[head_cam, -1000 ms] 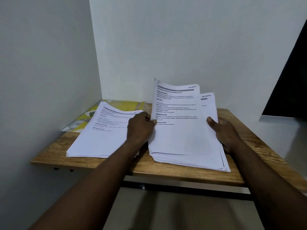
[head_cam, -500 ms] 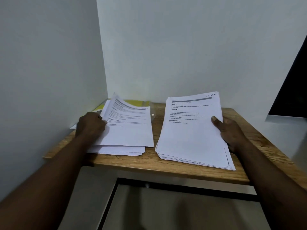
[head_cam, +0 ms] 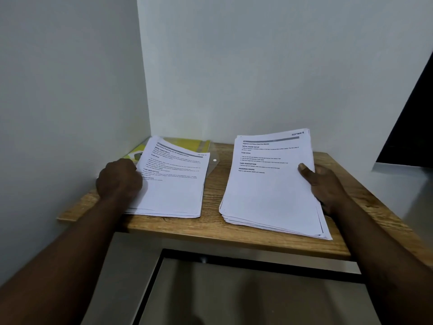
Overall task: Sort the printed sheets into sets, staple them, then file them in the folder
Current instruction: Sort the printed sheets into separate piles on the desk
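Two piles of printed sheets lie on a small wooden table (head_cam: 210,226). The left pile (head_cam: 173,191) is thin, and its top sheet bows up at the far end. My left hand (head_cam: 119,179) grips that pile's left edge with curled fingers. The right pile (head_cam: 271,191) is thicker and fanned at its near edge. My right hand (head_cam: 325,186) holds its right edge, thumb on top of the paper and fingers beneath. A yellow folder with a clear cover (head_cam: 185,146) lies under the left pile at the back. No stapler is in view.
White walls close in the table on the left and behind. A dark opening (head_cam: 412,127) shows at the right. Below the table's near edge runs a black frame bar (head_cam: 257,263). A bare strip of wood separates the two piles.
My left hand carried a sheet from the right pile across and laid it on the left pile, then settled at that pile's left edge. My right hand stayed on the right pile.
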A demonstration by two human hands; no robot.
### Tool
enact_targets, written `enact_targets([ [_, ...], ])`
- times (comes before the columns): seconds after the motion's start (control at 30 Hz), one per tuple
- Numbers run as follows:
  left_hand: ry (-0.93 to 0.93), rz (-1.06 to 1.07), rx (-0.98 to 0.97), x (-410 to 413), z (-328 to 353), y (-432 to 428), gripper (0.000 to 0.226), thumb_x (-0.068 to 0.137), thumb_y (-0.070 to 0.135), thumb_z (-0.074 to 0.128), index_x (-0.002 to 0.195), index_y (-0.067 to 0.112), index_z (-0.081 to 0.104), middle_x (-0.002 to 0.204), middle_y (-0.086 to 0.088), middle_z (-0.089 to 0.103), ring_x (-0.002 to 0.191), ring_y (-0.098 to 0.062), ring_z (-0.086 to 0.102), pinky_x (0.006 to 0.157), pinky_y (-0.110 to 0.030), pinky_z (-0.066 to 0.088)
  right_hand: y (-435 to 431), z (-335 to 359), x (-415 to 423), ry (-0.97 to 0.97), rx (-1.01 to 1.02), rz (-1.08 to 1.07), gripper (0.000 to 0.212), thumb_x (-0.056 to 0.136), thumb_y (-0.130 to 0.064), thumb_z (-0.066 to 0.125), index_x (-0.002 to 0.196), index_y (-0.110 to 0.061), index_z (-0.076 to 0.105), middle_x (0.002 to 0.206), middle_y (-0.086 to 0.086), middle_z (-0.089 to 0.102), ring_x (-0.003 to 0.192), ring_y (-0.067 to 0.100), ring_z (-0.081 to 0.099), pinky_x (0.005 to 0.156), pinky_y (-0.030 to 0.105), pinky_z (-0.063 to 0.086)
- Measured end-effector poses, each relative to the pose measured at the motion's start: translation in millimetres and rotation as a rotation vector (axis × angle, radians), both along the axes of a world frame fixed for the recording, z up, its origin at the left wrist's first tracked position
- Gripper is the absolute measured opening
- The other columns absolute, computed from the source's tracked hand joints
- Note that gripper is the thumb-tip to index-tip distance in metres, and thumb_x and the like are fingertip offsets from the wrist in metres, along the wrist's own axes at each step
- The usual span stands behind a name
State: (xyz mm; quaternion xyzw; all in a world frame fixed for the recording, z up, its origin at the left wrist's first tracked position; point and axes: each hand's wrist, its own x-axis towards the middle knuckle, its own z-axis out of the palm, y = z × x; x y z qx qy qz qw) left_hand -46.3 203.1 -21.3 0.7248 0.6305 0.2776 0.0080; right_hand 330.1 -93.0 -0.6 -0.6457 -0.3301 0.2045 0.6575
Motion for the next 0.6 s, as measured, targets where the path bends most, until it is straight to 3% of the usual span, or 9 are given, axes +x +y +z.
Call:
enact_targets([
  [0.2,0.068,-0.013,0.163,12.1,6.5,-12.6,0.031,0.091,0.02,0.068,0.121,0.014,0.068,0.116,-0.019,0.064,0.108,-0.046,0.058,0.09,-0.052,0.047,1.1,1.5,-1.3,0.032,0.014,0.006,0.02,0.105,-0.03,0.064,0.108,-0.012,0.073,0.097,0.002,0.082,0.084,0.021,0.08,0.067,0.034,0.066],
  [0.3,0.027,-0.191,0.225,38.5,13.6,-26.5,0.03,0.086,0.015,0.07,0.116,0.017,0.073,0.113,-0.016,0.07,0.105,-0.044,0.061,0.088,-0.048,0.05,1.0,2.3,-3.3,0.036,0.022,0.01,0.019,0.105,-0.029,0.064,0.108,-0.012,0.073,0.093,-0.001,0.082,0.082,0.019,0.08,0.062,0.029,0.063],
  [0.43,-0.276,-0.575,-0.057,91.1,20.1,-62.6,0.01,0.091,0.035,0.073,0.092,0.026,0.078,0.096,0.008,0.078,0.1,-0.019,0.07,0.086,-0.034,0.053,1.0,1.8,-4.1,0.041,0.028,0.02,0.018,0.105,-0.028,0.064,0.108,-0.012,0.073,0.092,-0.001,0.082,0.081,0.018,0.08,0.06,0.029,0.063],
  [0.5,-0.391,-0.661,-0.151,115.4,18.7,-78.2,0.023,0.093,0.044,0.073,0.081,0.025,0.077,0.084,0.011,0.076,0.089,-0.012,0.072,0.081,-0.031,0.053,1.6,1.2,-3.1,0.03,0.027,0.018,0.018,0.105,-0.028,0.064,0.107,-0.013,0.073,0.092,-0.002,0.082,0.08,0.018,0.08,0.06,0.028,0.062],
  [0.6,-0.455,-0.714,-0.241,142.9,12.9,-90.2,0.034,0.091,0.058,0.073,0.088,0.025,0.076,0.086,0.011,0.076,0.087,-0.012,0.072,0.082,-0.034,0.054,2.5,-0.2,-1.4,0.028,0.027,0.02,0.019,0.105,-0.029,0.064,0.108,-0.012,0.073,0.095,0.001,0.082,0.083,0.02,0.08,0.062,0.029,0.063],
])
